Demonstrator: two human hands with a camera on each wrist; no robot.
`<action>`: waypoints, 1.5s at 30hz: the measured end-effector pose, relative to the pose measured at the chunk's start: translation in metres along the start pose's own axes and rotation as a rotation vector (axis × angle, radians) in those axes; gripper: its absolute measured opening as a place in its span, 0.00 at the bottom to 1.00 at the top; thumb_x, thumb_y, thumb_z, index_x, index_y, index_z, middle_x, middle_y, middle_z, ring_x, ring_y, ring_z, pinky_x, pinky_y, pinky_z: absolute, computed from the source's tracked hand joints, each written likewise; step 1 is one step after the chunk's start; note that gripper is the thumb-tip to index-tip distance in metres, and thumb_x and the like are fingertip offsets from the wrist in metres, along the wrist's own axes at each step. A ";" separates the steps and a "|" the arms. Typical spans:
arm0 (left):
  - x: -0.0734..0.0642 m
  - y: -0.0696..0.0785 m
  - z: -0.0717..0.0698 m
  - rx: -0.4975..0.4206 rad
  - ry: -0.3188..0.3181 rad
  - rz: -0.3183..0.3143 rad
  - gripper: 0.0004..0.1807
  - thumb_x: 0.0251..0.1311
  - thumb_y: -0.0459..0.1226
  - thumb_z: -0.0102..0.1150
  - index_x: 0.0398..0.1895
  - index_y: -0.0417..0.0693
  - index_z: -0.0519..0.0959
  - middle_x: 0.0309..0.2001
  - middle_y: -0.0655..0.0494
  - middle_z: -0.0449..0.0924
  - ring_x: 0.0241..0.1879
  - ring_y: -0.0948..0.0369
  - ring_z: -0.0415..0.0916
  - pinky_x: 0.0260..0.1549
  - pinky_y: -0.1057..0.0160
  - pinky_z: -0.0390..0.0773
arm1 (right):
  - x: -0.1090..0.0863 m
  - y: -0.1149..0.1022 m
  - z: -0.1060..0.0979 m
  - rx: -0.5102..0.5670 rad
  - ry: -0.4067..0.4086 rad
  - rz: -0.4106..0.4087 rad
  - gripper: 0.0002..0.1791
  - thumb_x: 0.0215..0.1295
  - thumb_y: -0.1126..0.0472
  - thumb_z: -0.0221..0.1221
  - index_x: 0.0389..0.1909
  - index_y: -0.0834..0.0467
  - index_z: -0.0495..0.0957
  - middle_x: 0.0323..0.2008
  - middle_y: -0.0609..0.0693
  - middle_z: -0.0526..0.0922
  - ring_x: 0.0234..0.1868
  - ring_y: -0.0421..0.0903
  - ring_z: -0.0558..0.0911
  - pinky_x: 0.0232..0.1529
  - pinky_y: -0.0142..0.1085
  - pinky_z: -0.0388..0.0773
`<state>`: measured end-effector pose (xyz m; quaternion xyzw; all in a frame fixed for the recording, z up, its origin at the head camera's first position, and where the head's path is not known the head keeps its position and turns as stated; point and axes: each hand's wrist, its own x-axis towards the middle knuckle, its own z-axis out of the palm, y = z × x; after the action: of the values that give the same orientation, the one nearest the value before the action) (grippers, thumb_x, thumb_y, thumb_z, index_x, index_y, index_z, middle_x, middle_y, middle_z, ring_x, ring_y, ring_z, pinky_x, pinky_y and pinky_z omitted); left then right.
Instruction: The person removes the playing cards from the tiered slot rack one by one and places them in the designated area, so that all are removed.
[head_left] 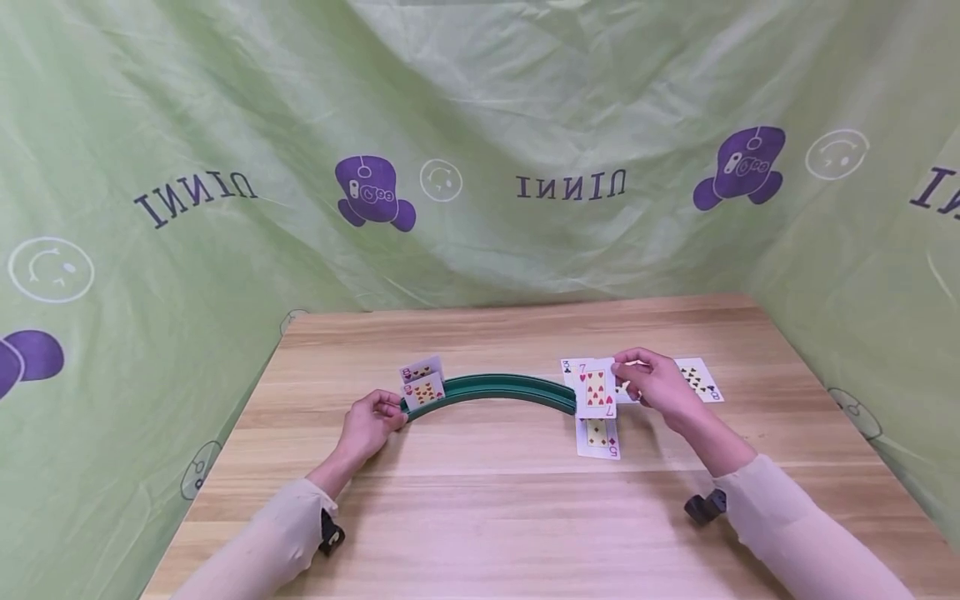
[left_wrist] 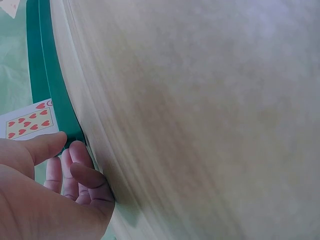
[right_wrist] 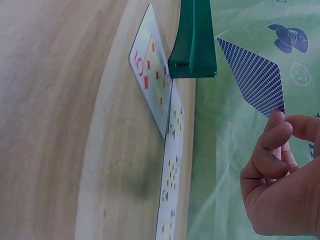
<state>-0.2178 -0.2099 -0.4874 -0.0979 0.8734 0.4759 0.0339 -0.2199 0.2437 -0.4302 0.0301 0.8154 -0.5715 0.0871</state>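
A curved green card holder [head_left: 498, 386] lies across the table. My left hand [head_left: 369, 428] pinches its left end between thumb and fingers. Two playing cards stand in the groove there, the front one a heart card [head_left: 424, 392]. At the other end, my right hand [head_left: 658, 387] holds a seven of hearts [head_left: 600, 385] by its edge, raised above the holder. The right wrist view shows this card's patterned back [right_wrist: 257, 75], apart from the green end. Below it a five of diamonds [head_left: 597, 442] lies face up, partly hidden by the seven.
Behind the right hand, black-suited cards lie face up in a row, including a three of clubs [head_left: 567, 367] and an eight of clubs [head_left: 701, 382]. A printed green cloth [head_left: 480, 250] hangs around the wooden table [head_left: 480, 517]. Black straps show at both wrists.
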 end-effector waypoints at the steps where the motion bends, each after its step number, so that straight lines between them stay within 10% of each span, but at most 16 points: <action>1: 0.000 0.000 0.000 0.003 0.001 0.002 0.16 0.55 0.27 0.67 0.47 0.40 0.78 0.38 0.49 0.79 0.35 0.60 0.77 0.32 0.71 0.76 | -0.001 0.002 -0.002 -0.001 0.002 0.000 0.20 0.73 0.55 0.56 0.57 0.65 0.71 0.29 0.42 0.81 0.23 0.36 0.73 0.23 0.31 0.67; 45: -0.002 0.000 0.001 0.006 0.000 0.017 0.16 0.55 0.27 0.67 0.48 0.41 0.78 0.39 0.48 0.80 0.36 0.59 0.78 0.33 0.70 0.76 | -0.025 0.054 -0.033 -0.202 -0.036 0.091 0.20 0.70 0.54 0.58 0.54 0.66 0.76 0.32 0.47 0.80 0.26 0.39 0.74 0.28 0.33 0.73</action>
<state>-0.2162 -0.2090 -0.4873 -0.0906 0.8755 0.4737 0.0300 -0.1906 0.2947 -0.4645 0.0479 0.8649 -0.4826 0.1299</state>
